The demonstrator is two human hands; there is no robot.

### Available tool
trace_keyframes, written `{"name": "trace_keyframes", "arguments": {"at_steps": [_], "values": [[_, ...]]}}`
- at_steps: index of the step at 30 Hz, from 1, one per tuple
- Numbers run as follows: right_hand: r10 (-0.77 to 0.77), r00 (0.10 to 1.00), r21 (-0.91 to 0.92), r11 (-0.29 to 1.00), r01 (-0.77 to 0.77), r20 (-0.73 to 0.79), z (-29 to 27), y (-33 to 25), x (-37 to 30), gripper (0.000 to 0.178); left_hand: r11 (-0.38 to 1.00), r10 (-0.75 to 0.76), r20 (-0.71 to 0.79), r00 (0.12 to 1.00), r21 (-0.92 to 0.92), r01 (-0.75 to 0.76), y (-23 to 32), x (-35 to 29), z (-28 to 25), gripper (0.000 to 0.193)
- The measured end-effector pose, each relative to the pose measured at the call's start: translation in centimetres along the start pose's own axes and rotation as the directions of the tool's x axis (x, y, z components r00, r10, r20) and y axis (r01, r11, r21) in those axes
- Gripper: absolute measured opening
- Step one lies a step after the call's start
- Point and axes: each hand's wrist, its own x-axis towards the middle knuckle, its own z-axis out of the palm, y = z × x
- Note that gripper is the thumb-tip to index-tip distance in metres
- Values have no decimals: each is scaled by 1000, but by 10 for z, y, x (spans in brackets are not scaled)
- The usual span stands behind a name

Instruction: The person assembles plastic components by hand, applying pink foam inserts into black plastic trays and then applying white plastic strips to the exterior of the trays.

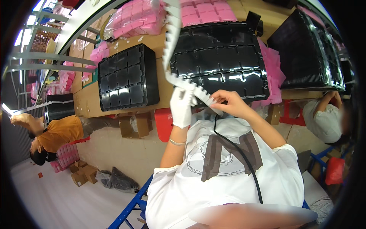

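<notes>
Head view: the gloved left hand (181, 108) curls around a white toothed strip (173, 36); the bare right hand (231, 104) pinches it near its lower end. The strip stretches away over a brown table (85, 101) bearing black trays (219, 57) and pink packing (135, 19). Cardboard boxes (82, 175) sit on the pale floor (49, 198). Someone in orange (63, 129) is at left, another person (324, 123) at right.

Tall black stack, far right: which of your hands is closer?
Right. The bare right hand is left of the stack and lower in the picture, not touching it; the gloved left hand is farther left, beyond the right.
</notes>
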Motion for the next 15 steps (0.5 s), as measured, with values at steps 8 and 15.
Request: {"name": "trace_keyframes", "arguments": {"at_steps": [8, 15], "values": [[172, 981, 35, 985, -169, -94, 26, -7, 15, 16, 985, -158, 13, 987, 77, 157, -18, -7, -22, 26], [123, 964, 53, 992, -113, -237, 46, -10, 19, 10, 996, -87, -91, 992, 30, 90, -24, -6, -38, 28]]}}
